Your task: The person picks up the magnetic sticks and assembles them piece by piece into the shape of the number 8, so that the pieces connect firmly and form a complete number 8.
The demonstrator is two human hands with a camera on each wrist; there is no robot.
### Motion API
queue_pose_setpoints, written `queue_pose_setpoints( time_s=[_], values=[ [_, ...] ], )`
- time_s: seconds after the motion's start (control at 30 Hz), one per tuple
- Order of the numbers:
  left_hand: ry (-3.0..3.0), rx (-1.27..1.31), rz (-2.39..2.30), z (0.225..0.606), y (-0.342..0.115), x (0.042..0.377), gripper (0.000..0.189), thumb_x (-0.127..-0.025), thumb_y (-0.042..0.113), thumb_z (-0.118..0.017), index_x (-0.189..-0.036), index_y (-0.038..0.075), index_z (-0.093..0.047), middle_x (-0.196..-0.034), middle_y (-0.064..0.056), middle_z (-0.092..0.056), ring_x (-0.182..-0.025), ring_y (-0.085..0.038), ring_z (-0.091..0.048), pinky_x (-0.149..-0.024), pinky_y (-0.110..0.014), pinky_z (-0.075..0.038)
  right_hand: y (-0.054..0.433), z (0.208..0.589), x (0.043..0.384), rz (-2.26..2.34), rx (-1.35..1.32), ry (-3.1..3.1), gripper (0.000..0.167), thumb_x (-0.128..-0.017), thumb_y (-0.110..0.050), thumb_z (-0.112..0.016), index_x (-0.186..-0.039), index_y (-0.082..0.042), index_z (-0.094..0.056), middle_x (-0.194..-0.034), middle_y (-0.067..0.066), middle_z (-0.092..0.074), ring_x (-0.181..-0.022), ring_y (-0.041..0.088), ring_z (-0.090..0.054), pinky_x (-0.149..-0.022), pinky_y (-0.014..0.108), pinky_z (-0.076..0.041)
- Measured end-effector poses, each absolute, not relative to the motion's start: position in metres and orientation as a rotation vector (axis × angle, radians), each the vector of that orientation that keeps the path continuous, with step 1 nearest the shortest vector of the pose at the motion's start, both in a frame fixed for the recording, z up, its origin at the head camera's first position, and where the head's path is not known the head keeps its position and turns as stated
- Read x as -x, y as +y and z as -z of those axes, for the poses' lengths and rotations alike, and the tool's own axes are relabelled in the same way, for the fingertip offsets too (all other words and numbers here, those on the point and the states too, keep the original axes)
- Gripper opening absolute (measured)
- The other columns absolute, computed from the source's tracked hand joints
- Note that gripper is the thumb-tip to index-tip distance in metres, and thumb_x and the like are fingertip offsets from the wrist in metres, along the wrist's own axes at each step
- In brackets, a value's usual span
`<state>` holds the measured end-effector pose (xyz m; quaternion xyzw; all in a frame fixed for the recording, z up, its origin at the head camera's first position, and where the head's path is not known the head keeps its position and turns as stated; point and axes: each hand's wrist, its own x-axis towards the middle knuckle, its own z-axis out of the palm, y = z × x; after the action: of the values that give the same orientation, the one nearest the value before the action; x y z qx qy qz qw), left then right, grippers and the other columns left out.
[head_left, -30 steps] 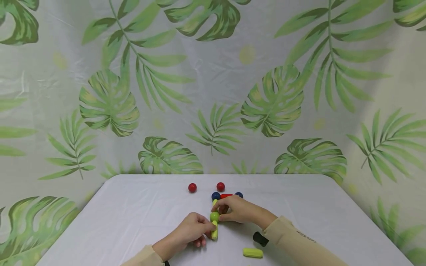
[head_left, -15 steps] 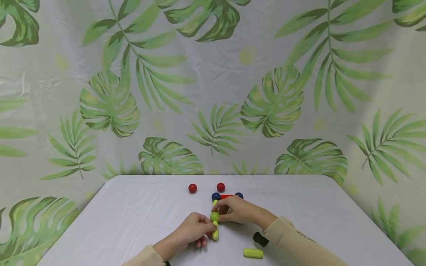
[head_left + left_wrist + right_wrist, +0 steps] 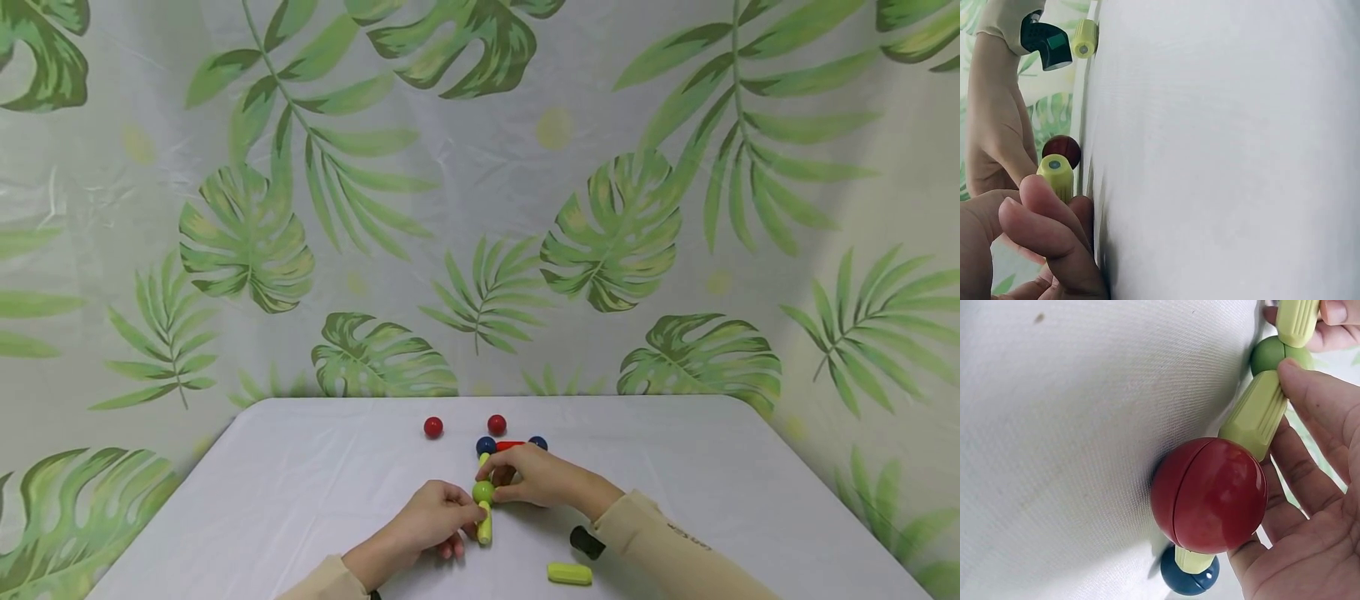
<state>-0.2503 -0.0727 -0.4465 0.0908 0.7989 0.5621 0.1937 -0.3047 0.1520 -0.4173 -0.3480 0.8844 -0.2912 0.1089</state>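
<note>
My left hand (image 3: 442, 518) pinches a yellow-green magnetic rod (image 3: 484, 527) between thumb and finger. The rod's far end meets a green ball (image 3: 483, 492); its near end, with a metal disc, shows in the left wrist view. My right hand (image 3: 540, 477) grips the green ball with thumb and forefinger. A second yellow-green rod (image 3: 1254, 415) runs from the green ball to a red ball (image 3: 1210, 495) below that palm, hidden in the head view. Past it, another rod (image 3: 1194, 561) joins a blue ball (image 3: 1190, 575).
A red rod (image 3: 512, 446) links two blue balls, the left one (image 3: 486, 447) and the right one (image 3: 537, 444). Two loose red balls, left (image 3: 433, 427) and right (image 3: 497, 425), lie behind them. A yellow-green rod (image 3: 569, 573) lies near the front of the white table (image 3: 315, 450).
</note>
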Motion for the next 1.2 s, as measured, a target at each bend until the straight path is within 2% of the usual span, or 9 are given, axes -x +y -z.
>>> queue_pose_setpoints(
  time_s=[0.23,0.47,0.7,0.9,1.07,1.2],
  values=[
    [2.271,-0.272,-1.573,0.446,-0.079,0.256,0.016,-0.097,0.021,-0.073,-0.100,0.005,-0.074,-0.081,-0.003,-0.079,-0.047,-0.003,-0.054,-0.045,-0.016,-0.043,0.152,0.418,0.304,0.853,1.008,2.606,0.023,-0.097,-0.011,-0.080,-0.119,-0.017,-0.077,-0.099,-0.008,-0.074,-0.091,0.002,-0.066,-0.092,0.031,-0.060],
    [2.371,-0.330,-1.553,0.439,-0.085,0.266,0.017,-0.098,0.020,-0.071,-0.103,0.004,-0.071,-0.081,-0.004,-0.077,-0.050,-0.007,-0.058,-0.047,-0.021,-0.046,0.153,0.419,0.304,0.854,1.008,2.608,0.023,-0.096,-0.012,-0.081,-0.118,-0.018,-0.077,-0.098,-0.009,-0.074,-0.090,0.001,-0.066,-0.091,0.030,-0.059],
    [2.590,-0.332,-1.510,0.430,-0.094,0.286,0.026,-0.096,0.018,-0.077,-0.113,0.002,-0.066,-0.085,-0.008,-0.073,-0.059,-0.013,-0.067,-0.053,-0.028,-0.056,0.154,0.420,0.305,0.853,1.010,2.607,0.023,-0.097,-0.014,-0.081,-0.119,-0.020,-0.077,-0.098,-0.011,-0.073,-0.090,0.000,-0.065,-0.091,0.029,-0.059],
    [2.794,-0.252,-1.474,0.422,-0.103,0.307,0.032,-0.094,0.014,-0.079,-0.121,0.004,-0.065,-0.093,-0.007,-0.069,-0.065,-0.018,-0.069,-0.055,-0.029,-0.056,0.153,0.420,0.305,0.858,1.010,2.604,0.023,-0.097,-0.014,-0.081,-0.119,-0.020,-0.077,-0.099,-0.010,-0.073,-0.090,0.000,-0.065,-0.091,0.029,-0.059],
    [2.904,-0.225,-1.426,0.420,-0.111,0.326,0.035,-0.093,0.011,-0.079,-0.126,0.005,-0.067,-0.100,-0.013,-0.068,-0.064,-0.018,-0.068,-0.056,-0.029,-0.056,0.153,0.420,0.304,0.864,1.004,2.601,0.023,-0.097,-0.014,-0.081,-0.119,-0.019,-0.077,-0.099,-0.010,-0.073,-0.090,0.000,-0.065,-0.091,0.027,-0.059],
    [3.003,-0.219,-1.337,0.421,-0.115,0.339,0.036,-0.092,0.011,-0.081,-0.127,0.008,-0.070,-0.103,-0.016,-0.070,-0.077,-0.019,-0.066,-0.067,-0.032,-0.055,0.152,0.419,0.305,0.867,1.016,2.596,0.023,-0.097,-0.014,-0.081,-0.119,-0.019,-0.077,-0.099,-0.009,-0.073,-0.091,0.000,-0.065,-0.091,0.028,-0.059]
  ],
)
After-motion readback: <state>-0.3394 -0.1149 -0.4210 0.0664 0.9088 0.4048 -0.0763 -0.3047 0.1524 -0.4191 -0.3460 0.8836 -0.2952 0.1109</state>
